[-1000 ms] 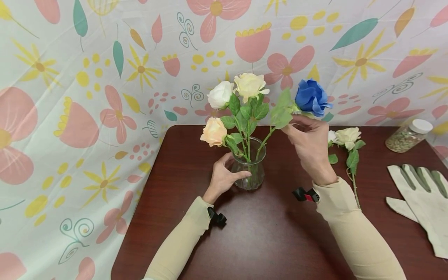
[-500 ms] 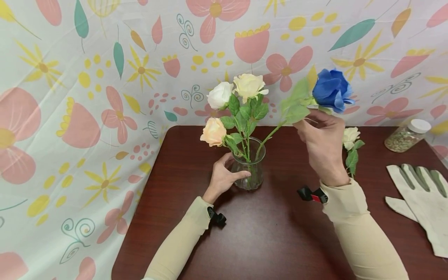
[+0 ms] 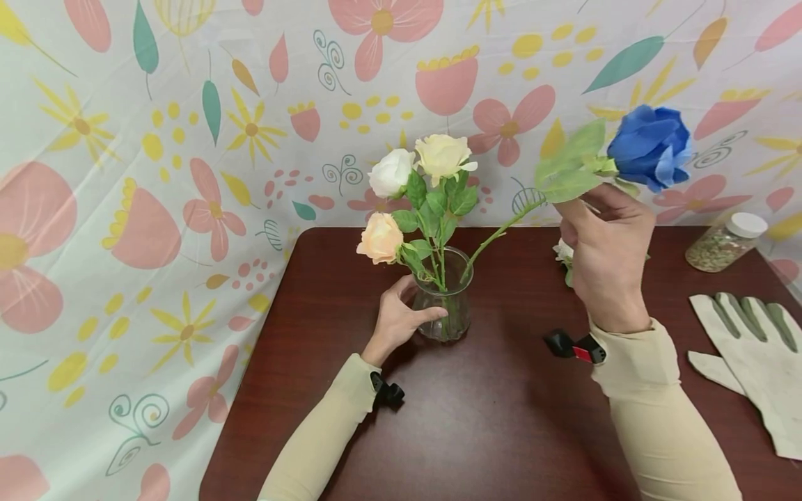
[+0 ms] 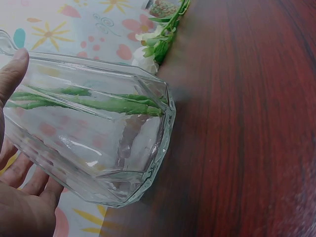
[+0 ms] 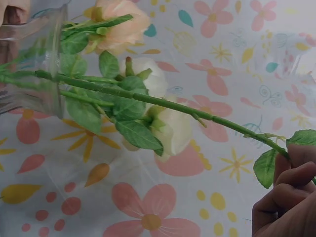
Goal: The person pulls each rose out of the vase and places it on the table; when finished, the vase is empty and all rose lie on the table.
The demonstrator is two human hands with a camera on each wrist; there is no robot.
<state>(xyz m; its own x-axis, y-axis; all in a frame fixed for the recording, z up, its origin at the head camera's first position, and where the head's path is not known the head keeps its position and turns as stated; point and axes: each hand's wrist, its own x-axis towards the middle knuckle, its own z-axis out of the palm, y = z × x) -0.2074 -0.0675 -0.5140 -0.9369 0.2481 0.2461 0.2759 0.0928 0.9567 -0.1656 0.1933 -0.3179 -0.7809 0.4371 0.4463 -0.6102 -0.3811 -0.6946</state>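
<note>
My left hand (image 3: 397, 316) holds the clear glass vase (image 3: 459, 316), thumb across its front and fingers around the far side. In it stand a white rose (image 3: 391, 172), a cream rose (image 3: 445, 156) and a peach rose (image 3: 379, 239). My right hand (image 3: 610, 257) pinches the stem of a blue rose (image 3: 651, 148) just under the bloom, beside pale green leaves. That stem (image 5: 168, 103) bends out over the rim, its lower end inside the vase. In the left wrist view, green stems show through the glass wall (image 4: 84, 153).
Behind my right hand, a white flower (image 3: 564, 252) lies on the dark wooden table (image 3: 476, 431), partly hidden. To the right are a white-lidded jar (image 3: 727, 242) of small pieces and a pale work glove (image 3: 752, 369). A flower-patterned cloth (image 3: 250, 181) hangs behind and to the left.
My right hand has drawn the blue rose to the right and slightly upward, so its stem leans farther outward. The left hand and vase stay in place.
</note>
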